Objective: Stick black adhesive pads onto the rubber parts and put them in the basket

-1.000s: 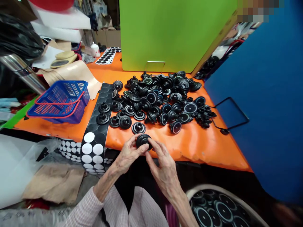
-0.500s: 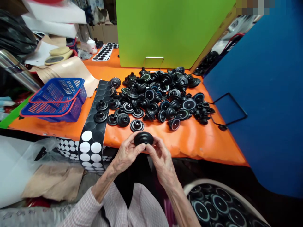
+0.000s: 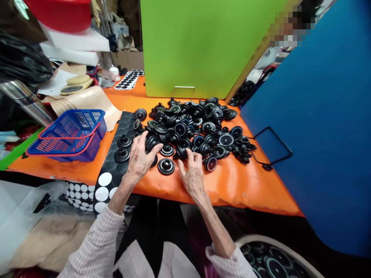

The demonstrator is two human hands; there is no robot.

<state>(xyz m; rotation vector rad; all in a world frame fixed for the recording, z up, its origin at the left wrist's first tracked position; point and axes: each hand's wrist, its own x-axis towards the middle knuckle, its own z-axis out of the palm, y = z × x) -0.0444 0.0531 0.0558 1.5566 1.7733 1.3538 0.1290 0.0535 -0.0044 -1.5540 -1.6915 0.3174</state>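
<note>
My left hand [image 3: 140, 156] reaches over the front left of a heap of black stepped discs [image 3: 199, 116]. Between its thumb and fingers is a tilted black disc [image 3: 152, 143]. My right hand [image 3: 191, 172] is at the front of the heap, thumb and index finger apart, its fingertips beside another tilted disc [image 3: 181, 152]. A single disc with a raised hub [image 3: 166, 166] lies flat on the orange table cover [image 3: 226, 185] between my hands. Left of my left hand, two discs [image 3: 123, 148] rest hub up on a black strip [image 3: 114, 170] with round stickers.
A blue basket [image 3: 71, 133] with red handles stands at left, near brown paper [image 3: 87, 106]. A green panel [image 3: 208, 46] rises behind the heap; a blue panel [image 3: 307, 135] with a wire handle borders the right. A tub [image 3: 243, 241] of discs stands low at right.
My hands have moved forward and parted from the disc they held together near the table's front edge. The left is now over the left of the heap, the right at its front.
</note>
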